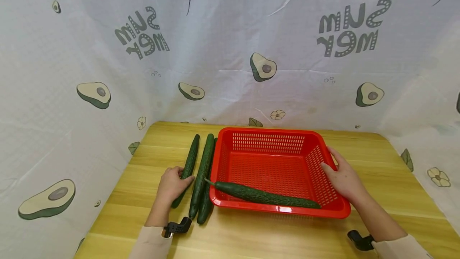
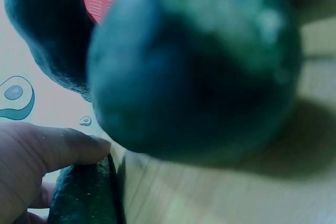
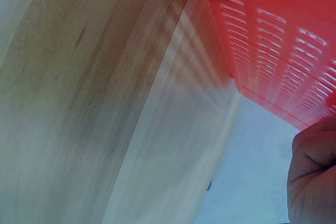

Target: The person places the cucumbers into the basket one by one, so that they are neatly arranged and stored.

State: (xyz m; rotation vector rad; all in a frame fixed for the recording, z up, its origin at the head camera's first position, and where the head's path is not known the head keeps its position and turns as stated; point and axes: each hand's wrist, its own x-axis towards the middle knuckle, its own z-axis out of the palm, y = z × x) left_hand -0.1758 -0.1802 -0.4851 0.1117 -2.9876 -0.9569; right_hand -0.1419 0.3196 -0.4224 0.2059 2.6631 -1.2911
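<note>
My left hand (image 1: 171, 183) holds the leftmost cucumber (image 1: 191, 157), thumb and fingers on either side of it, as it lies on the table. In the left wrist view the thumb (image 2: 68, 148) presses along this cucumber (image 2: 84, 198), while the blurred end of another cucumber (image 2: 194, 72) fills the middle. A second cucumber (image 1: 203, 167) and a third (image 1: 205, 207) lie side by side against the basket's left side. My right hand (image 1: 343, 177) grips the right rim of the red plastic basket (image 1: 273, 131). Along the basket's front lies one cucumber (image 1: 266, 197), its stem over the left rim.
The wooden table (image 1: 129, 211) reaches back to a white cloth (image 1: 223, 51) printed with avocados, which hangs behind and at both sides. In the right wrist view the slotted basket wall (image 3: 283, 51) stands over the tabletop (image 3: 94, 103).
</note>
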